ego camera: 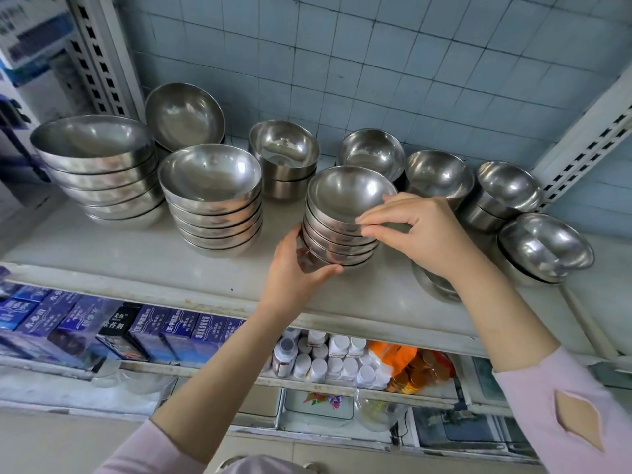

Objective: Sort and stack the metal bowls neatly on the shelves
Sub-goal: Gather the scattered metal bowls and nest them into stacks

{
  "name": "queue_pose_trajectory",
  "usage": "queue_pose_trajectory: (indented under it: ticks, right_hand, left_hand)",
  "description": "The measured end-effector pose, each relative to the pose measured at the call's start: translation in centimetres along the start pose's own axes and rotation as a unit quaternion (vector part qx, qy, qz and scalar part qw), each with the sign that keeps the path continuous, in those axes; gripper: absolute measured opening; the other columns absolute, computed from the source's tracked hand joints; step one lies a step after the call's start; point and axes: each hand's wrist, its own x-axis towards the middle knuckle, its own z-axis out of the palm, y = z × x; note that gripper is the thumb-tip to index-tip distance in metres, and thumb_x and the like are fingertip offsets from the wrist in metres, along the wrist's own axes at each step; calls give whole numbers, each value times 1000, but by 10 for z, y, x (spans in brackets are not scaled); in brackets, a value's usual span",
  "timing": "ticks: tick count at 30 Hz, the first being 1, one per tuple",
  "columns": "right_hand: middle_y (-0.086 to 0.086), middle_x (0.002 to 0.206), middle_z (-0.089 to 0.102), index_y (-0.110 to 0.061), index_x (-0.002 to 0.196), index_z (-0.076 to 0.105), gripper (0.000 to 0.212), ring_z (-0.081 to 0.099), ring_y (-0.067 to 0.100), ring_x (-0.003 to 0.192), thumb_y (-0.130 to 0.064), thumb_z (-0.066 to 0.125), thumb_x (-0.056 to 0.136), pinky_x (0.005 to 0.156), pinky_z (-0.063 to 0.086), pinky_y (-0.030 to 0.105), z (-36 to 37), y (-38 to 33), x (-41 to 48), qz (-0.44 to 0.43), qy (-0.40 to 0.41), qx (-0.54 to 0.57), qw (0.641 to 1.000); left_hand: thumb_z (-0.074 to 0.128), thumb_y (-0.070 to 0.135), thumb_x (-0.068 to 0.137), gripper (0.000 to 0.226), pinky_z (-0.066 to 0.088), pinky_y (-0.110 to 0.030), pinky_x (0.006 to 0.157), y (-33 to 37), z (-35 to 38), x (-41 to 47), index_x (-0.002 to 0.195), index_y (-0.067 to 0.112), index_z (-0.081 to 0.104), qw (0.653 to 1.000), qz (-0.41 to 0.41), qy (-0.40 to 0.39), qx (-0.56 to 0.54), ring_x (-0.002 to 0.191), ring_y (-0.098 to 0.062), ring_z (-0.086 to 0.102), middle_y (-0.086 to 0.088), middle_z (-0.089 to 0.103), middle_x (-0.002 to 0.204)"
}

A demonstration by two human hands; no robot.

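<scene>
On the top shelf (136, 268), two hands' grip clamps one stack of five bowls (338, 230)

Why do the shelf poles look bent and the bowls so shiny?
In the head view, the wide-angle lens splays the shelf posts outward toward the edges; the metal bowls between the left hand and right hand mirror soft overhead light as pale patches; the blue boxes at lower left look smeared and blurry.
</scene>
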Motion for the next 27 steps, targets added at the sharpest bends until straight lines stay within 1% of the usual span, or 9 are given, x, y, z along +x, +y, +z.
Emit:
queue_pose_trajectory:
  ticks: [7,11,13,15,17,19,21,23,27]
  right_hand:
    - [-5,100,76,-15,95,80,15,68,11,102,-19,78,81,107,44,36,0,1,0,3,-10,11,1000]
    - [-15,129,63,-32,123,64,55,49,-1,130,-36,80,70,112,32,18,-13,-1,-7,80,-17,96,992]
    - [-11,148,47,-27,138,49,73,39,2,139,-29,78,72,113,31,18,-14,-4,-19,121,29,205,971]
    - [-14,152,36,-21,148,35,79,35,3,140,-31,69,77,107,34,11,3,-2,-37,193,84,275,938]
    - [-24,146,36,-25,151,30,83,37,1,136,-55,58,79,105,36,11,33,-2,-51,279,98,262,919]
    - [-18,151,37,-32,148,32,82,41,2,135,-72,45,78,108,40,24,62,1,-57,334,100,322,880]
    - [-19,145,43,-41,135,40,74,44,-6,129,-82,44,73,102,46,25,78,-1,-56,337,99,386,853]
    - [-24,137,49,-43,128,46,80,44,-9,128,-90,49,64,93,50,19,85,-1,-50,331,102,416,841]
    - [-13,148,44,-29,143,40,88,41,-2,135,-82,47,74,99,48,22,97,1,-44,333,124,434,828]
  left_hand:
    - [88,22,69,77,42,0,79,0,0,0,129,36,41,1000,-3,1,2,98,8,55,5,50,123]
    - [88,25,69,79,43,0,80,-2,0,2,133,31,43,1000,-10,-1,5,102,5,57,2,53,128]
    - [88,26,68,81,44,-2,82,-4,0,2,135,31,43,1000,-13,-1,5,104,2,58,1,52,129]
    - [88,29,67,83,47,-9,87,-6,1,2,137,29,44,1000,-16,-1,5,107,-3,59,0,53,130]
    - [89,29,66,83,50,-22,94,-5,1,2,136,27,45,1000,-21,-2,7,108,-7,60,-2,55,130]
    - [89,26,66,83,50,-21,94,-3,0,1,137,22,46,1000,-26,1,7,106,-5,61,-2,56,129]
    - [88,19,67,81,46,-5,85,-2,-3,0,137,17,47,999,-32,13,8,99,3,59,-1,55,127]
    - [88,17,68,80,44,-2,82,-2,-9,0,137,14,47,999,-31,25,15,99,5,58,-2,55,126]
    - [88,25,67,86,50,-28,98,-6,-19,0,140,14,44,998,-44,30,26,110,-11,61,-5,55,131]
